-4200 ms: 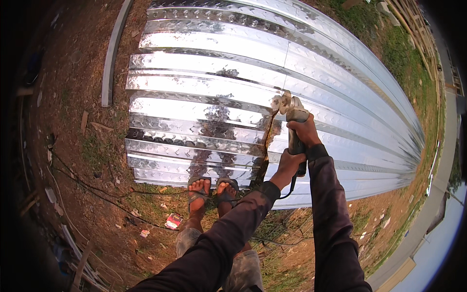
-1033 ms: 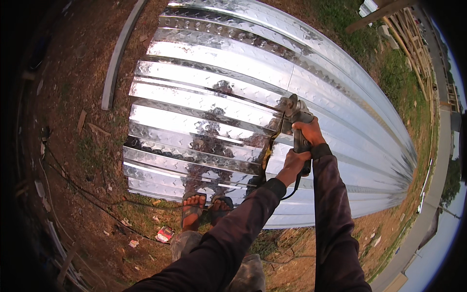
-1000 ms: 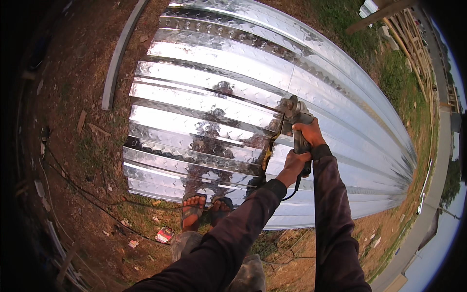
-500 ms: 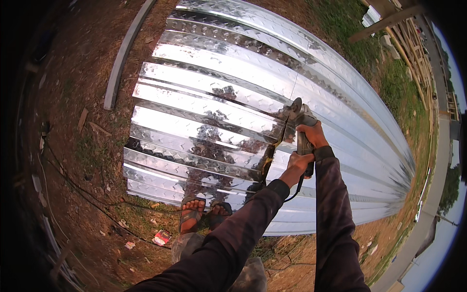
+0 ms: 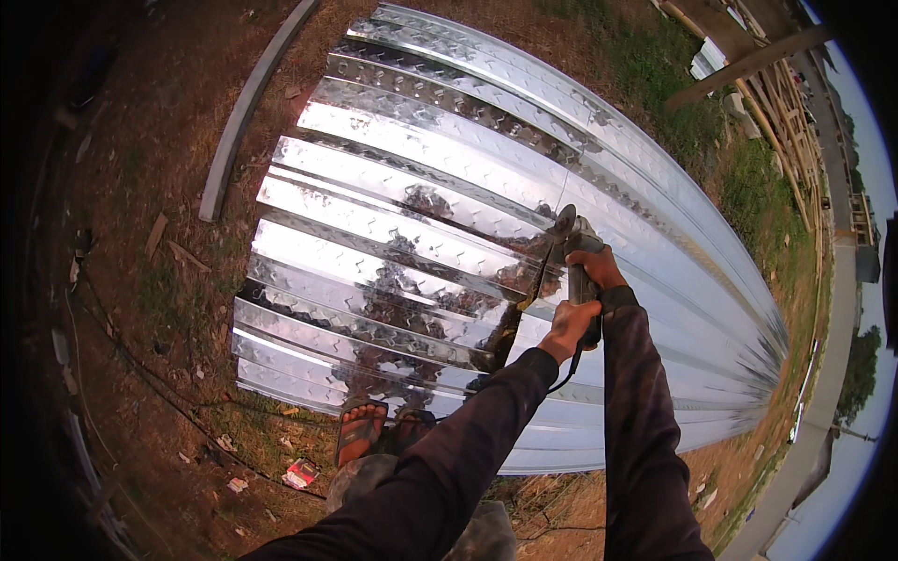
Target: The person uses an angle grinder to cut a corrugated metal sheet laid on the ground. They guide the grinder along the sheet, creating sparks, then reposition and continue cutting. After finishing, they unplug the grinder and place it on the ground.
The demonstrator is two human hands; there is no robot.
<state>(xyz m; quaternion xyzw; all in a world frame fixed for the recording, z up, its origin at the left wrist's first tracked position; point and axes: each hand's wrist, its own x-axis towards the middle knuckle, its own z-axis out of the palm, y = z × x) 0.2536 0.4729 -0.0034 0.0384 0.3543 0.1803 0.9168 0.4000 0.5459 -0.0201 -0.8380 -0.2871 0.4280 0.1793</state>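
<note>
Both my hands grip a dark angle grinder (image 5: 577, 279) over a shiny corrugated metal sheet (image 5: 655, 327). My right hand (image 5: 599, 266) is closed around the front of its body, near the head. Farther back, my left hand (image 5: 572, 327) is wrapped around the rear end, where a black cord hangs down. The grinder's round disc (image 5: 565, 221) stands edge-on at the sheet, at the far end of a dark open cut (image 5: 510, 332) running across the ribs from the near side. Beyond the disc, a thin line continues across the metal.
My sandalled feet (image 5: 361, 428) stand at the sheet's near edge. A dark cable (image 5: 178, 393) runs over the dirt at left. A grey metal bar (image 5: 245, 112) lies beyond the sheet's left end. Wooden poles (image 5: 781, 140) are stacked at far right, near a wooden beam (image 5: 748, 65).
The whole view has shifted slightly, so the sheet sits a little lower in the picture. Both hands keep their grip, and the grinder stays at nearly the same spot on the metal.
</note>
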